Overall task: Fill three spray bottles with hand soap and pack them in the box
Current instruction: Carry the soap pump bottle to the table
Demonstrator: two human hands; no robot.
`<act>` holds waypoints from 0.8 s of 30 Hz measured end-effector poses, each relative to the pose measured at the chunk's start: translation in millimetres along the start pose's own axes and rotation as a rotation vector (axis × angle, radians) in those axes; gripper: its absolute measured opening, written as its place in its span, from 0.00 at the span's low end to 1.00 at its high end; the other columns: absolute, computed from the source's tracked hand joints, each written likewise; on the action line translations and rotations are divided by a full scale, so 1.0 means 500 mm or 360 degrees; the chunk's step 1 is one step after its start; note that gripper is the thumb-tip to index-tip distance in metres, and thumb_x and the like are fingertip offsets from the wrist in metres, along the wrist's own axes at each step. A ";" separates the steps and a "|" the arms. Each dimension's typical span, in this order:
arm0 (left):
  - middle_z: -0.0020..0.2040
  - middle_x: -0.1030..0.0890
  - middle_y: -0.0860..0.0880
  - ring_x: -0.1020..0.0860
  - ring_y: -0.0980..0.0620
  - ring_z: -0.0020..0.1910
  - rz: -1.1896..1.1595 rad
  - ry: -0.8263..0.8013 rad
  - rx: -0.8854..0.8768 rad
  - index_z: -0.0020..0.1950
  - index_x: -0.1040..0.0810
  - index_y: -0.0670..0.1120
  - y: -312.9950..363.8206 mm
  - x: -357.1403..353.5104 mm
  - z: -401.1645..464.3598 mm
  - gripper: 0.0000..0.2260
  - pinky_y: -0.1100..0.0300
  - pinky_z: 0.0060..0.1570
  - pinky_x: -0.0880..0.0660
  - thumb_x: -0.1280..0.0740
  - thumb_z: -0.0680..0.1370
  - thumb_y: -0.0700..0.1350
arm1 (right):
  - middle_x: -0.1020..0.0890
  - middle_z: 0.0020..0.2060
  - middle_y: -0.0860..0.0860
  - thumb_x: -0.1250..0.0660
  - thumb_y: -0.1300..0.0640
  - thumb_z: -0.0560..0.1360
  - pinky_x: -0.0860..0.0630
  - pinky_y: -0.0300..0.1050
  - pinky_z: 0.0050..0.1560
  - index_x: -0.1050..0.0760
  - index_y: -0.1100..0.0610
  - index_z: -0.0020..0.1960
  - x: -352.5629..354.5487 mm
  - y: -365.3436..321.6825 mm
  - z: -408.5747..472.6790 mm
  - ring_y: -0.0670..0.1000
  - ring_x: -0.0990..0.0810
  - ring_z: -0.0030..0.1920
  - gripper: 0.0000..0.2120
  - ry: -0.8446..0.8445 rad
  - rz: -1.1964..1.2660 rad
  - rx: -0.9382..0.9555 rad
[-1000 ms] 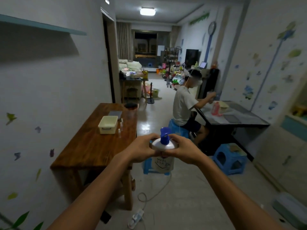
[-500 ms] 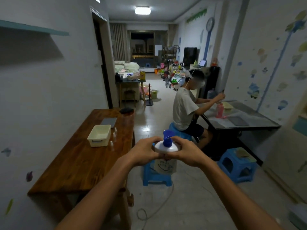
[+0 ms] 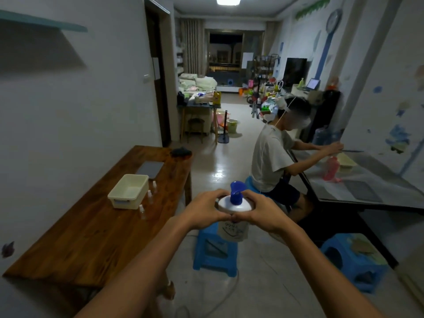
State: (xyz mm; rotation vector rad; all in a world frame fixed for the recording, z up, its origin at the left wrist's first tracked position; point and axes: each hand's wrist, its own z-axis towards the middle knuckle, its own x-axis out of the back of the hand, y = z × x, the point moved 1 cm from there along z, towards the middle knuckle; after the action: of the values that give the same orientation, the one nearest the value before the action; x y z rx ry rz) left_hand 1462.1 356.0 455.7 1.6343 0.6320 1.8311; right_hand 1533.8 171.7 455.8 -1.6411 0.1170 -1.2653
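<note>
Both hands, left (image 3: pixel 207 211) and right (image 3: pixel 263 213), curled fingers round smooth white soap bottle (image 3: pixel 235 216), blue pump; cream plastic box (image 3: pixel 128 191) on wooden desk (image 3: pixel 87 237).

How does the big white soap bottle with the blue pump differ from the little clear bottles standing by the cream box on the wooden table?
The white soap bottle with the blue pump is far bigger than the small clear spray bottles. It is opaque and white with a blue top; they are see-through with pale caps. It is held in the air by the left hand and right hand; they stand untouched on the wooden table beside the cream plastic box. All stand upright.
</note>
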 end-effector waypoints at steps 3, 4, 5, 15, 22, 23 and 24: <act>0.57 0.20 0.57 0.21 0.61 0.51 -0.0030 0.0010 0.0045 0.65 0.27 0.57 -0.038 0.008 0.060 0.27 0.61 0.51 0.22 0.23 0.68 0.55 | 0.19 0.50 0.42 0.22 0.43 0.60 0.20 0.44 0.51 0.27 0.41 0.59 0.009 0.018 0.073 0.42 0.20 0.49 0.29 -0.0034 -0.0030 0.0015; 0.55 0.20 0.57 0.21 0.61 0.49 -0.0045 0.0007 0.0055 0.65 0.27 0.57 -0.053 0.012 0.083 0.28 0.60 0.51 0.21 0.23 0.67 0.55 | 0.19 0.50 0.41 0.22 0.43 0.59 0.21 0.43 0.50 0.27 0.41 0.58 0.012 0.025 0.099 0.42 0.21 0.49 0.29 -0.0036 -0.0039 0.0023; 0.54 0.19 0.58 0.20 0.62 0.48 -0.0060 0.0012 0.0063 0.65 0.27 0.57 -0.067 0.016 0.107 0.28 0.59 0.50 0.20 0.23 0.67 0.56 | 0.20 0.49 0.41 0.22 0.42 0.59 0.21 0.41 0.49 0.27 0.40 0.58 0.015 0.032 0.126 0.41 0.21 0.48 0.29 -0.0041 -0.0056 0.0029; 0.54 0.19 0.56 0.20 0.62 0.46 -0.0151 0.0189 0.0164 0.65 0.27 0.54 -0.310 0.124 0.356 0.28 0.59 0.49 0.20 0.23 0.68 0.54 | 0.19 0.52 0.43 0.23 0.43 0.60 0.22 0.40 0.50 0.28 0.42 0.61 -0.032 0.076 0.528 0.41 0.21 0.49 0.31 -0.0234 -0.0143 0.0098; 0.59 0.20 0.53 0.22 0.58 0.54 -0.0154 0.0334 0.0409 0.66 0.27 0.52 -0.467 0.213 0.425 0.26 0.61 0.54 0.23 0.25 0.70 0.51 | 0.20 0.53 0.41 0.24 0.40 0.61 0.22 0.45 0.54 0.29 0.39 0.60 -0.121 0.061 0.758 0.42 0.21 0.50 0.30 -0.0452 -0.0127 0.0204; 0.59 0.20 0.53 0.22 0.59 0.54 -0.0163 0.0369 0.0450 0.66 0.27 0.53 -0.489 0.223 0.432 0.25 0.62 0.54 0.24 0.25 0.71 0.50 | 0.20 0.53 0.40 0.24 0.40 0.62 0.22 0.43 0.54 0.29 0.39 0.60 -0.135 0.060 0.790 0.41 0.22 0.50 0.29 -0.0490 -0.0142 0.0224; 0.59 0.20 0.53 0.22 0.59 0.54 -0.0186 0.0403 0.0497 0.65 0.27 0.53 -0.508 0.230 0.439 0.24 0.63 0.55 0.24 0.25 0.71 0.50 | 0.21 0.52 0.40 0.24 0.41 0.62 0.23 0.41 0.53 0.30 0.38 0.60 -0.146 0.059 0.818 0.40 0.22 0.49 0.29 -0.0533 -0.0159 0.0245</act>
State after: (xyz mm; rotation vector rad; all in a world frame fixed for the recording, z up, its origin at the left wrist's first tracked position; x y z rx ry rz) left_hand 1702.6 608.1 388.7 1.5258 1.1500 1.9422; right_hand 1827.9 463.5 413.1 -1.7157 -0.2643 -1.0275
